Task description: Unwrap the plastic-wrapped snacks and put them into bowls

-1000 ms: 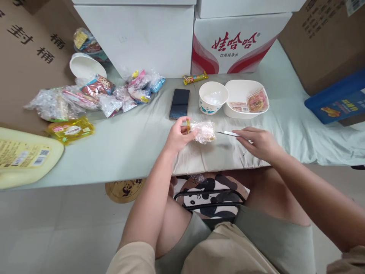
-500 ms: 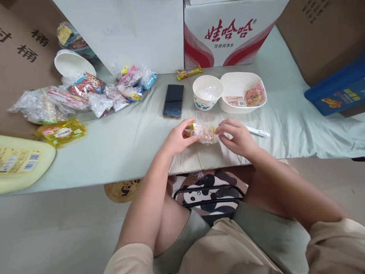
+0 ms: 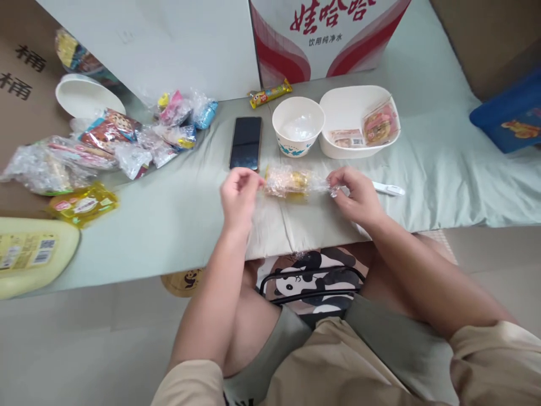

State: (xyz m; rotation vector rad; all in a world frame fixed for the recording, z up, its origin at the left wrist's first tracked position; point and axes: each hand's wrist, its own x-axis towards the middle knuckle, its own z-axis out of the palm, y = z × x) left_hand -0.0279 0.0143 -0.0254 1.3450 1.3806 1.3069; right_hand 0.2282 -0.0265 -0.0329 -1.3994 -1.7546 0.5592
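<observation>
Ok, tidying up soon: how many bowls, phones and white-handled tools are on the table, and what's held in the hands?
White bowls: 3
Phone: 1
White-handled tool: 1
Wrapped snack held between left hand and right hand: 1
Total: 6

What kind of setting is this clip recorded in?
Likely a private room or storeroom: large cartons crowd a cloth-covered low surface strewn with snack packets, a phone and a paper bowl. The left hand and right hand pinch a clear-wrapped snack.

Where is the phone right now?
In the head view the phone lies flat on the pale green cloth, left of the white paper bowl and just beyond the left hand, which pinches one end of the wrapped snack.
</observation>
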